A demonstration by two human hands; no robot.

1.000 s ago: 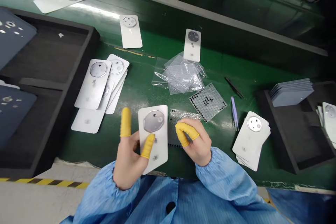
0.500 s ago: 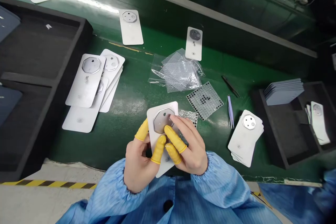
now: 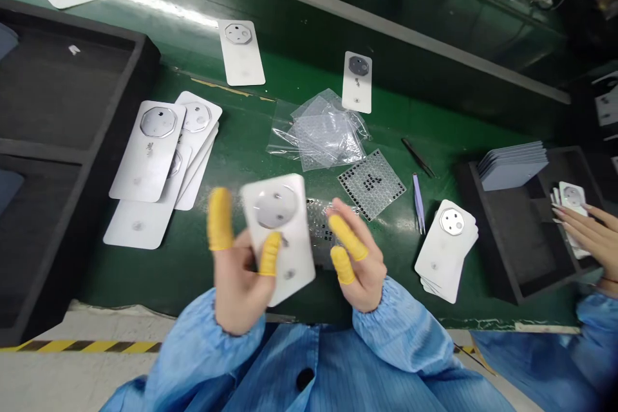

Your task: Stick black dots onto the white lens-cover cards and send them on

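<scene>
My left hand (image 3: 239, 290), with yellow finger cots, grips a white phone back cover (image 3: 295, 225) between thumb and fingers. The cover is slightly blurred; its round camera plate faces up, with a small dark mark beneath. To the right, apart from the cover, is my right hand (image 3: 364, 273), its cotted thumb and finger spread with nothing visible between them. Behind that hand lies a clear sheet with black dots (image 3: 322, 226), partly hidden. Another clear sheet of small black dots (image 3: 381, 183) rests farther back.
Overlapping back covers (image 3: 145, 161) lie left, beside a black divided tray (image 3: 140, 77). Plastic bags (image 3: 328, 132), black tweezers (image 3: 418, 158) and purple tweezers (image 3: 418, 206) lie beyond. At right are stacked covers (image 3: 441, 257) and another black tray (image 3: 502, 264), where a co-worker's hand (image 3: 591, 232) touches covers.
My left hand has moved left with the back cover. My right hand has come away from the cover. A co-worker's hand has appeared at the right tray.
</scene>
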